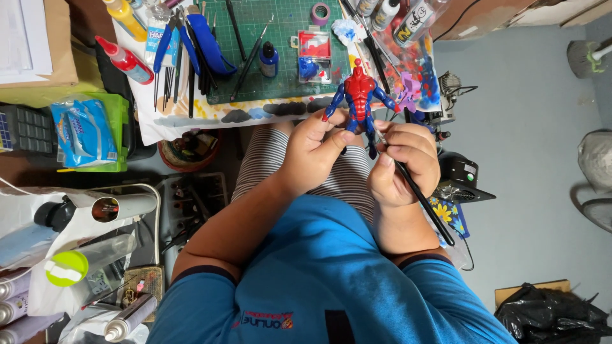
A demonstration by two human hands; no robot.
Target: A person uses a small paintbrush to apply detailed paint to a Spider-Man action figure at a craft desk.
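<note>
A red and blue muscular action figure (359, 102) stands upright between my hands, over my lap. My left hand (312, 150) grips it by the legs, thumb pressed near its hips. A thin black paintbrush (422, 200) sits in my right hand (403, 159), its handle running down to the right and its tip at the figure's lower leg. My knees in striped shorts (274, 153) lie beneath.
A green cutting mat (280, 60) on the desk holds brushes, a small dark bottle (268, 58), a paint tray with blue paint (315, 57) and a tape roll (320, 13). Glue bottles, spray cans and bags crowd the left. A black bag (554, 315) lies at the lower right.
</note>
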